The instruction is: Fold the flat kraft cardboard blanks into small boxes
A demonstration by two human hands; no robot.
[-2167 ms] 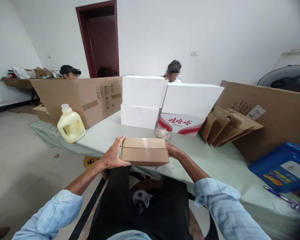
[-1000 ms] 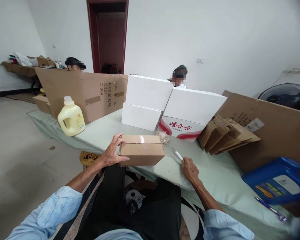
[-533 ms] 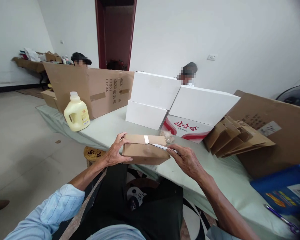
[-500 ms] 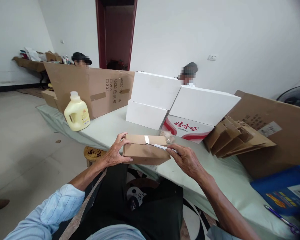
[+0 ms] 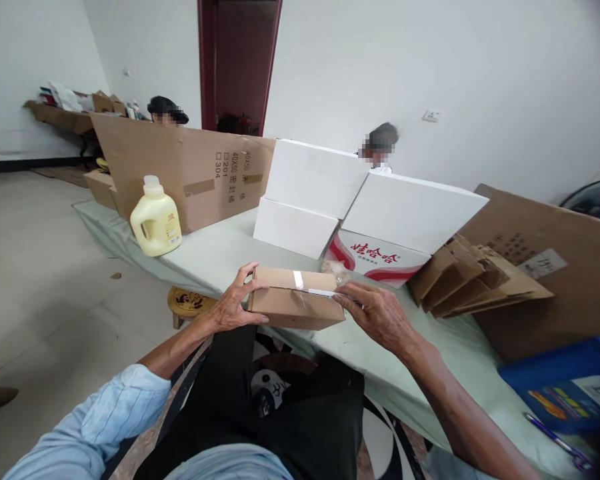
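My left hand (image 5: 235, 303) grips the left end of a small brown cardboard box (image 5: 295, 308), fingers on top and thumb at the lower front. A strip of clear, shiny tape (image 5: 299, 280) crosses the box's top and runs over its front edge. My right hand (image 5: 375, 310) is closed around a slim white box cutter (image 5: 321, 293). The cutter lies along the long top seam at the box's right part, its tip pointing left at the tape. How far the blade sits in the seam is unclear. Crumpled clear plastic (image 5: 335, 268) lies just behind the box.
White cartons (image 5: 320, 177) stand stacked across the green-covered table (image 5: 220, 257). A yellow jug (image 5: 155, 217) and large cardboard sheet (image 5: 195, 173) stand left. Folded cardboard (image 5: 475, 277), a blue container (image 5: 565, 387) and a pen (image 5: 555, 437) are right. Two people sit beyond.
My right hand has shifted slightly, with its fingers now further forward over the box cutter. Less of the blade shows near the tape. My left hand keeps its hold on the box.
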